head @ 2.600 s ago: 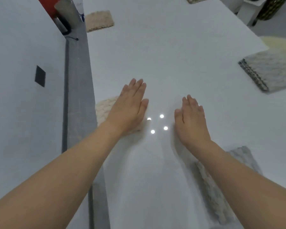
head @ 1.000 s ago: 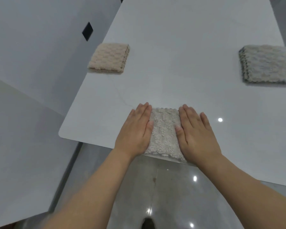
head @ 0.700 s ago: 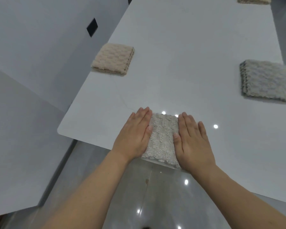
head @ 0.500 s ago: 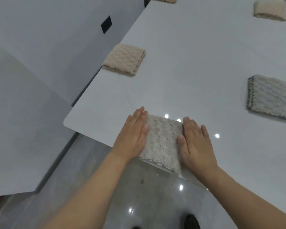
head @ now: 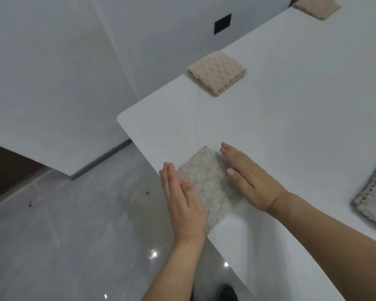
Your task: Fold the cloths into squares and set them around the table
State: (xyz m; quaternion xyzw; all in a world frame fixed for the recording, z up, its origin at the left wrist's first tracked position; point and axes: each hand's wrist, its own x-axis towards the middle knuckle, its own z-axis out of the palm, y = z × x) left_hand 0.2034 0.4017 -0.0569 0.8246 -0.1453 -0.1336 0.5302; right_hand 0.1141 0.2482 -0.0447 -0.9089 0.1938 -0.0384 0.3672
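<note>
Lifted flat and open off the grey cloth (head: 206, 187): left hand (head: 182, 205), right hand (head: 248, 177); could snag, dragging it off near edge.

wall: small black square plate (head: 222, 23) sitting at 1 o'clock on white wall (head: 52, 61) | floor: glossy grey tiled floor (head: 63, 235) reflecting light spots at 6 o'clock

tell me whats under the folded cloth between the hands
The pale folded cloth lies on the white table, along its near edge. Only bare tabletop shows around it. Whatever is directly beneath is covered by the cloth; its left edge is partly hidden by the left hand.
</note>
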